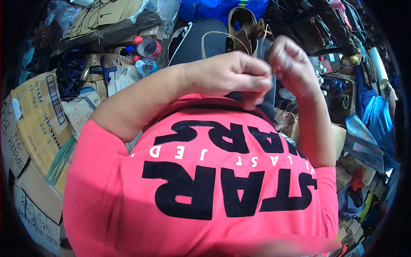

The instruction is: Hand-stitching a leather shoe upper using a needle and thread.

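In the head view, at upper centre of the frame, left hand [233, 77] with fingers curled inward, grip narrow, thumb and fingertips close together and slightly blurred; impossible to tell what, if anything, between them. Just beside it, to the right and a little higher in the frame, right hand [293, 64], also curled and narrow, more blurred; contents likewise impossible to tell. At top centre, directly above the left hand in the frame and nearest to both, brown shoe [239, 21], opening toward the top edge. Left of the shoe, thin tan loop [203, 46], arching over a dark grey surface [192, 38]. Along the top edge, bright blue bag [205, 10]. At upper left of centre, clear bottle [147, 47] with red cap, near a blue-capped bottle [147, 67]. In the upper left, brown paper pile [107, 15]. At far left, yellowish cardboard box [36, 115], with green strings [60, 160] near its lower end. At right, blue sheeting [379, 120]; below it, small red item [356, 177]. Across the centre and lower frame, pink T-shirt [184, 237] with large dark lettering.
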